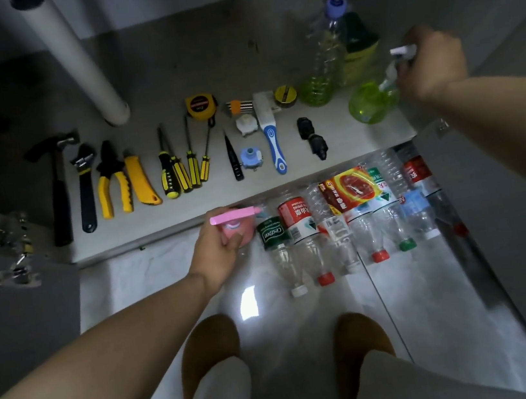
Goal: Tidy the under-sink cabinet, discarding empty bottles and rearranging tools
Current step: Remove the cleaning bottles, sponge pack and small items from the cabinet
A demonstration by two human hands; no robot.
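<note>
Head view: the left hand (219, 244) holds a pink spray bottle (238, 224) just in front of the cabinet shelf (143, 80). The right hand (432, 64) grips the trigger head of a green spray bottle (371, 104) at the right end of the shelf. Empty plastic bottles (343, 225) lie side by side on the floor (414, 296).

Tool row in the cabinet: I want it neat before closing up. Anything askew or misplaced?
Mostly tidy. Only the screwdrivers crowd together, handles touching and shafts slanting at different angles; the hammer, wrench and pliers lie apart. No spill or damage shows.
</note>
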